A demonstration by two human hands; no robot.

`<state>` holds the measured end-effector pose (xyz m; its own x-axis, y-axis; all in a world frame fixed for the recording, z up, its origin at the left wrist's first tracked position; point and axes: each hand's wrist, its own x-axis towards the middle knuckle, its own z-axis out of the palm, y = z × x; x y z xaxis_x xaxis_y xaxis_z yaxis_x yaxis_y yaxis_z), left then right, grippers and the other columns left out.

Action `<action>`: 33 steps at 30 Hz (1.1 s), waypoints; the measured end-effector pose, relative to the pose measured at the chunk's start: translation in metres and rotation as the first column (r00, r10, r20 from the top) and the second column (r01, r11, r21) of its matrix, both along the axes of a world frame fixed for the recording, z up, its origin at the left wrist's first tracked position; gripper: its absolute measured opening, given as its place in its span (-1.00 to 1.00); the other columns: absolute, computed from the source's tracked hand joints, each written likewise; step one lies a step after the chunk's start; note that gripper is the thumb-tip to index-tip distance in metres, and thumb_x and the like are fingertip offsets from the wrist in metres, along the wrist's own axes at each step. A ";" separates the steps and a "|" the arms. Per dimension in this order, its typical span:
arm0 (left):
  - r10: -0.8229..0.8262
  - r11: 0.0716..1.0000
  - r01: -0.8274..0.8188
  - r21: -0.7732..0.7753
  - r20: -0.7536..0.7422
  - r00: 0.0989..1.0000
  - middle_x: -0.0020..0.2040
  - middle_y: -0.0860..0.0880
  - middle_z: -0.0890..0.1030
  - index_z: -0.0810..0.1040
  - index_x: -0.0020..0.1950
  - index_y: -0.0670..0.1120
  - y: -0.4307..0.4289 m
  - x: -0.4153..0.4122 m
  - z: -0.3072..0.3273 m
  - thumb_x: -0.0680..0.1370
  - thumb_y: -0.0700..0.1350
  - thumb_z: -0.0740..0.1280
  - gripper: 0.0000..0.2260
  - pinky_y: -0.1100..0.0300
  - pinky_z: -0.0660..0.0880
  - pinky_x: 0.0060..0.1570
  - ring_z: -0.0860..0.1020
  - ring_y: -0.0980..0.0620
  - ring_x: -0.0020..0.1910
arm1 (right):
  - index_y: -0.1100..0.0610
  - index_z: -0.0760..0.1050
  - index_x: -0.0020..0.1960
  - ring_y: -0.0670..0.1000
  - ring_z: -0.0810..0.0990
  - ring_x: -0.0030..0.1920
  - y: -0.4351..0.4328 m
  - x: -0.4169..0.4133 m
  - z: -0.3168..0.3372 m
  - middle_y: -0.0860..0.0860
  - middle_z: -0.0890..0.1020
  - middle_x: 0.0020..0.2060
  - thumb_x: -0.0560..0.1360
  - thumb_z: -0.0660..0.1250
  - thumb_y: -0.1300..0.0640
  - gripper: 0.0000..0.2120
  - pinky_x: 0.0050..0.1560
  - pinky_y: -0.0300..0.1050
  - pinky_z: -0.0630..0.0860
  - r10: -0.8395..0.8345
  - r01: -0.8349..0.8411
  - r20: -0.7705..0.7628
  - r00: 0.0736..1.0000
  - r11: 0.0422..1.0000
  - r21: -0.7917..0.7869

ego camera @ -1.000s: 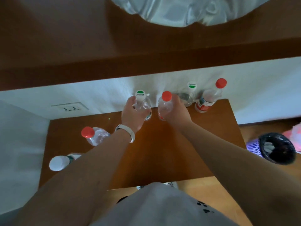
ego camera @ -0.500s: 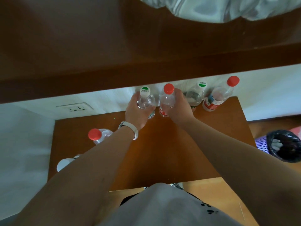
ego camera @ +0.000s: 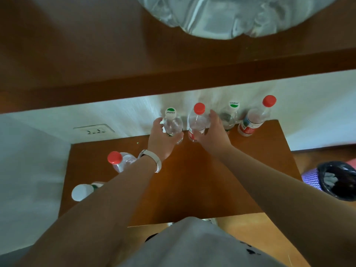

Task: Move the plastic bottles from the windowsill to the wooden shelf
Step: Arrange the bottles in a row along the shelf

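Two clear plastic bottles stand at the back of the wooden shelf [ego camera: 212,180], close to the white wall. My left hand [ego camera: 160,140] wraps around the bottle with the green-and-white cap [ego camera: 172,122]. My right hand [ego camera: 214,132] holds the red-capped bottle [ego camera: 197,122] from its right side, fingers stretched up along it. Right of them stand another green-and-white-capped bottle [ego camera: 230,115] and a red-capped bottle with a label [ego camera: 253,120]. Near my left forearm are a third red-capped bottle [ego camera: 120,160] and a white-capped bottle [ego camera: 82,191]. The dark brown windowsill [ego camera: 115,54] overhangs above.
Pale fabric [ego camera: 231,16] lies on the windowsill at the top. A wall socket [ego camera: 93,130] sits left of the shelf's back edge. A purple mesh bin with a black liner [ego camera: 335,180] stands on the floor to the right. My grey clothing fills the bottom.
Both hands stay on their bottles, which are now upright against the wall. The right hand's fingers have straightened and loosened.
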<state>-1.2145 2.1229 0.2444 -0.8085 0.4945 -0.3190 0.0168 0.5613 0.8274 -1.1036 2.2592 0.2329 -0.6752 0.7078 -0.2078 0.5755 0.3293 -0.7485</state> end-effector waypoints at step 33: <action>-0.251 0.697 -0.262 -0.668 -0.569 0.783 0.52 -0.06 0.37 0.39 0.47 0.05 -0.193 0.107 0.025 0.62 0.12 0.18 -0.57 -0.18 0.11 0.50 0.25 -0.14 0.54 | -0.01 0.20 0.52 0.06 0.19 0.52 -0.110 -0.012 0.019 -0.02 0.27 0.51 0.58 0.12 -0.28 -0.41 0.44 0.06 0.24 0.817 -0.827 0.352 0.457 0.245 0.505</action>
<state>-1.1073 1.9301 0.2694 -0.9425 0.3333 -0.0231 0.3331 0.9428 0.0130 -1.1159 2.1489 0.2515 -0.9620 -0.2694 -0.0439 -0.2537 0.9419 -0.2204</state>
